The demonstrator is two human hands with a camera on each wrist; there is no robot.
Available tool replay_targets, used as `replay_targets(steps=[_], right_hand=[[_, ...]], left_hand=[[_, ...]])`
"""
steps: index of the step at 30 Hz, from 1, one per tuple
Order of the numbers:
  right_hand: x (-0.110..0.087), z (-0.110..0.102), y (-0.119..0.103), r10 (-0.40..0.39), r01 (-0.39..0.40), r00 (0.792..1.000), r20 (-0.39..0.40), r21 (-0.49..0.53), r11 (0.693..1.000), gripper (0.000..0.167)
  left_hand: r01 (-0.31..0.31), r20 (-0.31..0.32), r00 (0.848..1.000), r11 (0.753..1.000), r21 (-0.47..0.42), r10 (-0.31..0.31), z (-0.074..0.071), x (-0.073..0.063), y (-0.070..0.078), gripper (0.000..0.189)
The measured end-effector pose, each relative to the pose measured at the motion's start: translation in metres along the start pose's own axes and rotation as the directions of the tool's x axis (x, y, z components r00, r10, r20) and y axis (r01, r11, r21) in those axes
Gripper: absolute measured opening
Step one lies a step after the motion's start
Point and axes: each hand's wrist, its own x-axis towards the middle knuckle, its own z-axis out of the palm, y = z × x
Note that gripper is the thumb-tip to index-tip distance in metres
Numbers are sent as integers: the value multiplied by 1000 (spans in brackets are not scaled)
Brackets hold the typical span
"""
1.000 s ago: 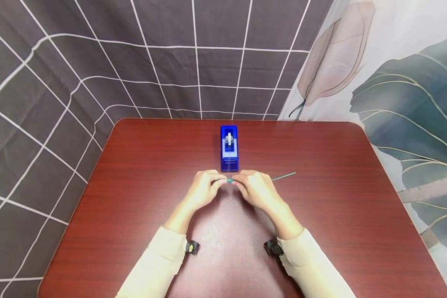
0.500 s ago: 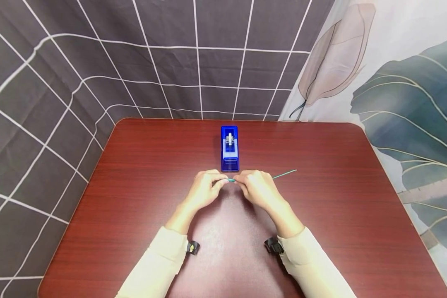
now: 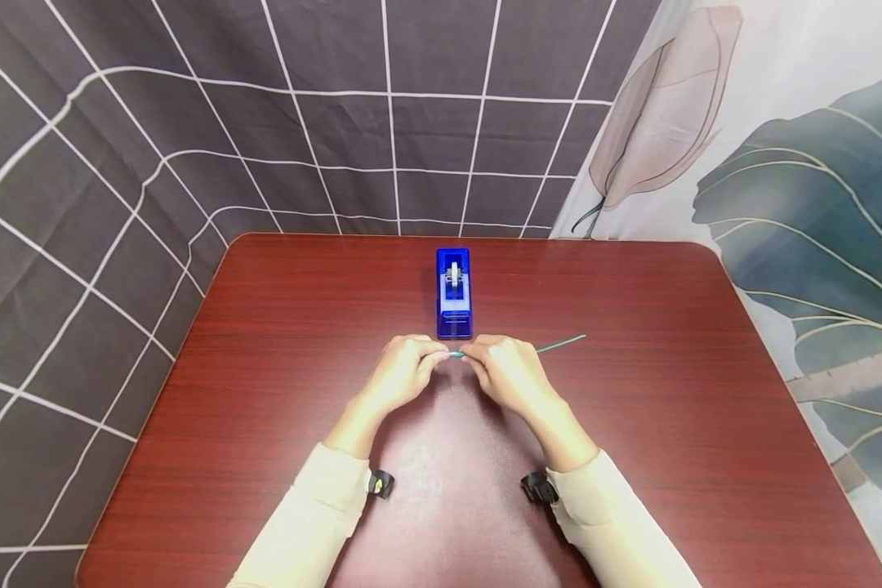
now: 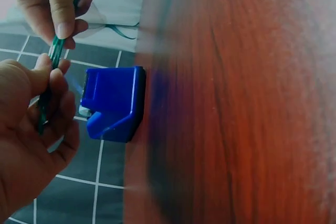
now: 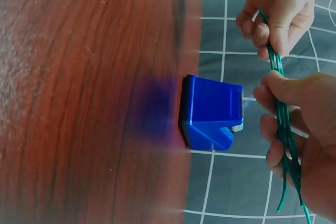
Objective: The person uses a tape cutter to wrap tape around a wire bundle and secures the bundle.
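Both hands meet in front of a blue tape dispenser, pinching a thin bundle of green strands, like wire or cord. My left hand grips one end between thumb and fingers. Beside it, my right hand pinches the bundle, thumb on top. A short stretch of green strands shows between the two hands in the left wrist view. Past the right palm the loose ends splay out, and one long strand sticks out to the right. Whether any tape lies on the bundle, I cannot tell.
The dispenser stands upright on a reddish-brown wooden table, just beyond the fingertips. A dark grey curtain with white grid lines hangs behind and at left. A leaf-patterned white curtain hangs at right.
The left fingers shift slightly against the bundle, and the stretch between the hands looks paler. The long strand's tip has risen a little since the first frame. Both hands still grip.
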Motion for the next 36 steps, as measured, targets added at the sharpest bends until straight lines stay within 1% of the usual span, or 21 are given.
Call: replay_targets(steps=[2,4,7,9,12,14,16,18,19,20,22,24,26,27,29,31,34,36], right_hand=[[1,-1,0,21,-21,1000,22,20,1000,4],[1,-2,0,44,-46,998,48,44,998,9],[2,-4,0,69,-76,994,86,86,993,17],[2,-6,0,73,-83,993,95,113,990,21],[3,-6,1,53,-61,996,69,123,991,17],[4,-5,1,30,-33,999,32,102,994,14],[4,-4,2,13,-13,1000,-2,75,997,11],[4,-3,2,1,0,1000,-25,48,999,9],[3,-2,2,-2,3,999,-34,43,999,9],[3,-1,2,-3,5,999,-39,40,999,10],[2,1,3,-11,12,999,-46,26,1000,10],[1,3,3,-18,19,998,-55,16,1000,10],[1,5,4,-27,27,998,-63,1,1000,11],[0,5,4,-31,30,997,-69,-6,1000,12],[0,7,4,-36,35,996,-79,-15,999,14],[0,9,5,-43,41,995,-91,-19,999,15],[-1,12,5,-48,47,993,-107,-17,999,15],[-1,13,5,-49,48,991,-120,-13,999,15]], left_hand=[[-8,-18,1000,1000,9,8,1,-1,1,12],[-25,-33,999,999,29,26,2,-2,1,11],[-67,-57,996,996,53,70,3,-3,1,10],[-93,-75,992,993,67,98,4,-3,0,9],[-121,-107,986,990,76,129,5,-4,-1,8],[-129,-123,983,989,79,138,5,-4,-2,8],[-124,-131,982,989,78,134,6,-4,-3,8],[-101,-123,987,993,53,107,7,-4,-3,9],[-79,-115,990,996,30,82,7,-4,-3,10],[-51,-105,993,999,-5,50,7,-4,-3,10],[29,-83,996,996,-81,-36,8,-4,-4,12],[113,-68,990,982,-152,-124,8,-3,-4,15],[191,-50,977,959,-211,-206,8,-2,-4,18],[221,-40,971,948,-227,-236,7,-2,-4,20],[265,-13,961,929,-259,-278,7,-1,-5,23],[299,20,952,907,-296,-307,6,0,-6,24],[324,58,944,880,-349,-324,5,1,-7,23],[330,65,942,869,-369,-330,4,1,-8,21]])
